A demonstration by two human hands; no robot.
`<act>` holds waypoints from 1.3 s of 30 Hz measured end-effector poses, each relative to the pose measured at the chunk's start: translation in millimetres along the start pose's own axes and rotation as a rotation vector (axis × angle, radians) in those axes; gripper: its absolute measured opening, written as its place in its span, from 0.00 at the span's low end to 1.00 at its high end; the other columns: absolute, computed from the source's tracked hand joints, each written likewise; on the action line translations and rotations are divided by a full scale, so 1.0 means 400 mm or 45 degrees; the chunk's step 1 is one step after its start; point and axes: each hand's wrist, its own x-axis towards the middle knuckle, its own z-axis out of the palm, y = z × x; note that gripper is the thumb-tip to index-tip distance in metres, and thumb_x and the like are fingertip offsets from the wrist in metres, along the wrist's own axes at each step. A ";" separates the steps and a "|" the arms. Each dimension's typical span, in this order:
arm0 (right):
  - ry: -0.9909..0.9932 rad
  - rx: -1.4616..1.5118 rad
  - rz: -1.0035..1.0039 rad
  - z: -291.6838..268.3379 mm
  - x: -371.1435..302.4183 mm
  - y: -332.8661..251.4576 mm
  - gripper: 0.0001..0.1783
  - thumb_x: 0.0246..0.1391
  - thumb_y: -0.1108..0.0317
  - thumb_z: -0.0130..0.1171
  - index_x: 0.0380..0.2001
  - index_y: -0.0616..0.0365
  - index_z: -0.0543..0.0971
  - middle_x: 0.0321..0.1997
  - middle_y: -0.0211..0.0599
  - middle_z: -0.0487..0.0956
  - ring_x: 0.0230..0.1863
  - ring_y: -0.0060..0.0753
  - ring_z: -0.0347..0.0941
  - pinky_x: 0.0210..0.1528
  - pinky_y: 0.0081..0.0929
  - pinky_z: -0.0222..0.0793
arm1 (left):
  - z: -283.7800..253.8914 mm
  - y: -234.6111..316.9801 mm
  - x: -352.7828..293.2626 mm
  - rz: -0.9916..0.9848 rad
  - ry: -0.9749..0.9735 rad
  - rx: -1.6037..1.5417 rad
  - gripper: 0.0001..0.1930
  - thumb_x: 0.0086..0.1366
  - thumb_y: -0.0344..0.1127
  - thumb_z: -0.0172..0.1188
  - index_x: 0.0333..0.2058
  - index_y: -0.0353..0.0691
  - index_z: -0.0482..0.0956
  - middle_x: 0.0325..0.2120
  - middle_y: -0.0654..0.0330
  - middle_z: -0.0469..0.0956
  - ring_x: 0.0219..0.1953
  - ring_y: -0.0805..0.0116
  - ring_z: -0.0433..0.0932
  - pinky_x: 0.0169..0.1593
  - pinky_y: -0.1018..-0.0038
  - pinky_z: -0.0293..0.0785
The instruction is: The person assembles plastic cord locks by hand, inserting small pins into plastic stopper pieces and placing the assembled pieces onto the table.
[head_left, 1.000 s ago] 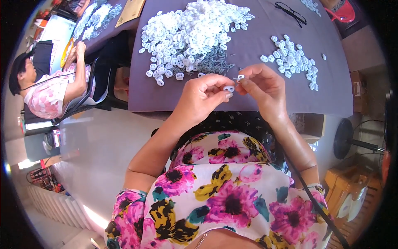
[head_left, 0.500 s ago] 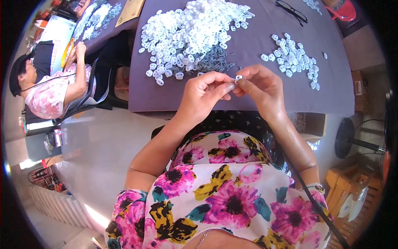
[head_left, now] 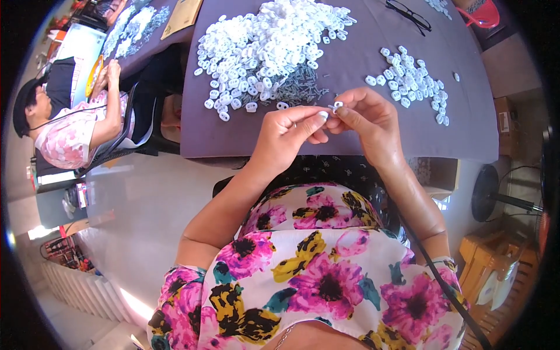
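Note:
Between the thumb and fingers of my right hand (head_left: pixel 368 119) is a small white plastic piece with holes (head_left: pixel 338 104). My left hand (head_left: pixel 290 129) is closed in a pinch. From its fingertips a thin grey pin (head_left: pixel 331 107), perhaps a screw, points at the white piece. The fingertips of both hands nearly touch, just above the table near its front edge. Beyond my left hand lies a big heap of like white pieces (head_left: pixel 265 44), with a pile of small grey screw-like pins (head_left: pixel 297 86) at its near right side.
A smaller scatter of white pieces (head_left: pixel 411 81) lies on the dark tablecloth (head_left: pixel 350 70) to the right. Black-framed glasses (head_left: pixel 410 16) rest farther back, near a red basket (head_left: pixel 484 16). At left a seated person (head_left: pixel 76 125) works at another table. A black fan (head_left: pixel 485 192) stands at right.
The grey pin now shows between my fingertips, against the white piece. My left thumb has turned slightly, and both hands stay in nearly the same place.

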 end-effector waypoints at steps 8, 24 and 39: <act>-0.007 -0.091 0.036 -0.011 -0.009 0.002 0.05 0.58 0.77 0.55 0.38 0.64 0.75 0.31 0.33 0.78 0.32 0.21 0.76 0.34 0.18 0.73 | -0.010 0.025 -0.003 -0.113 0.007 -0.136 0.16 0.65 0.31 0.56 0.52 0.36 0.74 0.28 0.56 0.80 0.25 0.72 0.78 0.31 0.77 0.78; -0.027 -0.085 0.070 -0.013 -0.020 -0.004 0.05 0.57 0.77 0.56 0.37 0.63 0.76 0.32 0.33 0.79 0.31 0.20 0.75 0.33 0.17 0.71 | -0.005 0.025 -0.008 -0.075 -0.059 -0.127 0.14 0.64 0.28 0.58 0.48 0.34 0.73 0.30 0.57 0.79 0.26 0.72 0.79 0.33 0.78 0.78; -0.083 -0.123 0.119 -0.007 -0.026 0.000 0.05 0.57 0.77 0.56 0.37 0.63 0.76 0.32 0.33 0.79 0.30 0.19 0.75 0.31 0.15 0.71 | 0.000 0.000 -0.009 0.169 -0.071 -0.122 0.13 0.60 0.23 0.61 0.43 0.32 0.74 0.32 0.61 0.78 0.31 0.79 0.76 0.36 0.83 0.74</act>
